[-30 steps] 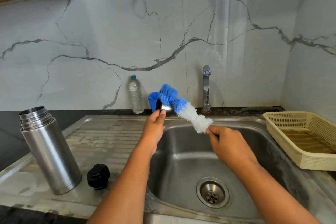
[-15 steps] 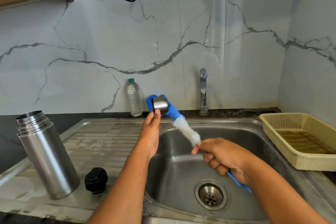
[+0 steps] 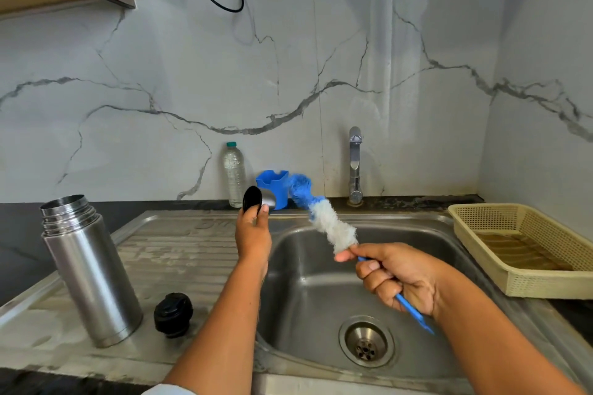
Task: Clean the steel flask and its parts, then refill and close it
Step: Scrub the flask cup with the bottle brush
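One black stopper [image 3: 173, 314] and one open flask [image 3: 91, 269] stand on the drainboard [image 3: 179, 244]. My right hand [image 3: 401, 277] grips one brush [image 3: 333, 228] over the sink [image 3: 305, 308]; my left hand [image 3: 253, 236] pinches one steel cup [image 3: 262, 199]. Behind: one bottle [image 3: 234, 175], one tap [image 3: 355, 165].

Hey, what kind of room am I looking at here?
Most likely a home kitchen: a steel sink with a tap, a marble-look backsplash behind it, and a plastic dish basket alongside.
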A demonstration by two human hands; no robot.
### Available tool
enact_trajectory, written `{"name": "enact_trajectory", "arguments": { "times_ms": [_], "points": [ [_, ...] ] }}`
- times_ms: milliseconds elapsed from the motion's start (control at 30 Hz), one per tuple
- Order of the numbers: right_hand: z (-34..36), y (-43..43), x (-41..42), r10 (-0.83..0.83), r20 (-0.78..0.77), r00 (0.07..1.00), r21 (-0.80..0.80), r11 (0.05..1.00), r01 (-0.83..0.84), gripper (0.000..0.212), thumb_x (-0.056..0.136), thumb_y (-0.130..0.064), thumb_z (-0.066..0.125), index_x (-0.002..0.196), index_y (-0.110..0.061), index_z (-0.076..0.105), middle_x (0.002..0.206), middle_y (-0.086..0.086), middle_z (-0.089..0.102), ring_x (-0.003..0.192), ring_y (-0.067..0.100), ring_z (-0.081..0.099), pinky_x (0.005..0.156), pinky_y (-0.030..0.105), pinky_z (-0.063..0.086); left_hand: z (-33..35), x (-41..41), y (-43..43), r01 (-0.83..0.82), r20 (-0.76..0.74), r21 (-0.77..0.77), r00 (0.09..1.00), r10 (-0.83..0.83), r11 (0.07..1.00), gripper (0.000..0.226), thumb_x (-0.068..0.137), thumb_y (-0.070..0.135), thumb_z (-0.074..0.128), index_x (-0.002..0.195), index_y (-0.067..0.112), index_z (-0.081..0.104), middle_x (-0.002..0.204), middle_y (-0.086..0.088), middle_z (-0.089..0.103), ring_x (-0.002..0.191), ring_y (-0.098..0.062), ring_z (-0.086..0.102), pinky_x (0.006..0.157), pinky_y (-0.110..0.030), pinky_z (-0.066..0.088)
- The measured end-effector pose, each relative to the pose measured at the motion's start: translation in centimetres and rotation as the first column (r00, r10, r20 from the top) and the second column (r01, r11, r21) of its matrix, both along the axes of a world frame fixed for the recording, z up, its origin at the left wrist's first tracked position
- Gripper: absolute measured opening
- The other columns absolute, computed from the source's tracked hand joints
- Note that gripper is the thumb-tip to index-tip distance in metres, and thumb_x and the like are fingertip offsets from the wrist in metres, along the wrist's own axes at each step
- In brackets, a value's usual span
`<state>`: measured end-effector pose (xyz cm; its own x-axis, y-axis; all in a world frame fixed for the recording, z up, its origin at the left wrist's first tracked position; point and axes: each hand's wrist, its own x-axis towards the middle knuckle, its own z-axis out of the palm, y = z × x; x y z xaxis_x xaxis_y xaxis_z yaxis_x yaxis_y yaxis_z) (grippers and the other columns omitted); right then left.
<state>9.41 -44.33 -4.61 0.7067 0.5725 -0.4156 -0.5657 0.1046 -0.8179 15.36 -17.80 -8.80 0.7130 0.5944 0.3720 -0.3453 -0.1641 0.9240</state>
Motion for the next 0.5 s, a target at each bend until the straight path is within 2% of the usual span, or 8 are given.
{"name": "enact_trajectory", "arguments": {
  "times_ms": [67, 100, 167, 233, 267, 333, 400, 500],
  "points": [
    [0.1, 0.5, -0.2, -0.056, 0.127, 0.990, -0.080, 0.995, 0.067, 0.027, 0.104, -0.018, 0.052, 0.113, -0.002, 0.072, 0.064, -0.003, 0.039, 0.047, 0.003, 0.023, 0.035, 0.014, 0.016, -0.1, 0.1, 0.0, -0.003, -0.021, -0.054, 1.000, 0.002, 0.999, 0.027, 0.106, 0.024, 0.057, 0.130, 0.021, 0.068, 0.138, 0.020, 0.054, 0.124, -0.008, 0.055, 0.107, -0.031, 0.046],
    [0.0, 0.9, -0.2, -0.086, 0.200, 0.976, -0.133, 0.985, 0.114, 0.026, 0.103, -0.017, 0.052, 0.115, -0.002, 0.070, 0.063, -0.002, 0.042, 0.048, 0.004, 0.024, 0.037, 0.015, 0.017, 0.0, 0.1, -0.2, 0.009, -0.027, -0.090, 1.000, -0.011, 0.996, 0.026, 0.105, 0.024, 0.059, 0.129, 0.023, 0.068, 0.133, 0.021, 0.058, 0.123, -0.009, 0.058, 0.107, -0.033, 0.047],
    [-0.5, 1.9, 0.0, -0.137, 0.338, 0.931, -0.222, 0.950, 0.220, 0.023, 0.102, -0.014, 0.051, 0.115, -0.004, 0.068, 0.065, -0.001, 0.047, 0.048, 0.005, 0.028, 0.040, 0.018, 0.019, 0.4, 0.2, -0.4, 0.037, -0.037, -0.197, 0.998, -0.045, 0.980, 0.021, 0.102, 0.026, 0.064, 0.122, 0.023, 0.071, 0.118, 0.018, 0.067, 0.118, -0.014, 0.064, 0.101, -0.032, 0.050],
    [-1.0, 2.6, 0.3, -0.170, 0.435, 0.884, -0.274, 0.910, 0.310, 0.024, 0.101, -0.012, 0.044, 0.111, -0.006, 0.065, 0.068, 0.001, 0.047, 0.049, 0.007, 0.031, 0.044, 0.021, 0.021, 0.8, 0.1, -0.4, 0.062, -0.038, -0.323, 0.996, -0.078, 0.944, 0.006, 0.099, 0.028, 0.069, 0.101, 0.023, 0.072, 0.102, 0.006, 0.073, 0.110, -0.021, 0.069, 0.091, -0.031, 0.052],
    [-1.2, 2.8, 0.4, -0.165, 0.487, 0.857, -0.306, 0.887, 0.345, 0.025, 0.100, -0.011, 0.041, 0.107, -0.006, 0.065, 0.069, 0.001, 0.046, 0.051, 0.008, 0.031, 0.046, 0.023, 0.022, 0.9, 0.0, -0.4, 0.078, -0.032, -0.378, 0.995, -0.097, 0.923, 0.006, 0.097, 0.026, 0.071, 0.095, 0.021, 0.070, 0.099, 0.000, 0.074, 0.106, -0.022, 0.070, 0.086, -0.030, 0.053],
    [-1.2, 3.1, 0.8, -0.088, 0.610, 0.787, -0.398, 0.825, 0.401, 0.028, 0.098, -0.009, 0.040, 0.106, -0.009, 0.067, 0.068, 0.000, 0.047, 0.053, 0.010, 0.035, 0.049, 0.025, 0.027, 1.3, -0.5, -0.6, 0.113, 0.001, -0.472, 0.992, -0.127, 0.874, 0.013, 0.094, 0.023, 0.075, 0.095, 0.014, 0.065, 0.102, -0.007, 0.073, 0.102, -0.022, 0.070, 0.081, -0.030, 0.055],
    [-0.9, 3.5, 1.1, 0.069, 0.722, 0.688, -0.516, 0.716, 0.470, 0.032, 0.099, -0.011, 0.045, 0.115, -0.027, 0.067, 0.073, -0.003, 0.059, 0.057, 0.011, 0.048, 0.054, 0.025, 0.036, 1.5, -0.8, -0.6, 0.143, 0.032, -0.547, 0.988, -0.150, 0.825, 0.022, 0.093, 0.022, 0.075, 0.104, 0.010, 0.060, 0.112, -0.011, 0.069, 0.105, -0.021, 0.069, 0.086, -0.035, 0.058],
    [0.1, 4.5, 1.9, 0.223, 0.805, 0.550, -0.570, 0.549, 0.611, 0.035, 0.100, -0.015, 0.051, 0.131, -0.026, 0.064, 0.099, 0.005, 0.071, 0.083, 0.021, 0.064, 0.069, 0.031, 0.049, 2.1, -1.1, -0.7, 0.171, 0.082, -0.671, 0.984, -0.157, 0.721, 0.035, 0.093, 0.024, 0.076, 0.115, 0.008, 0.053, 0.120, -0.014, 0.064, 0.113, -0.025, 0.066, 0.091, -0.039, 0.058]
  ]
}}
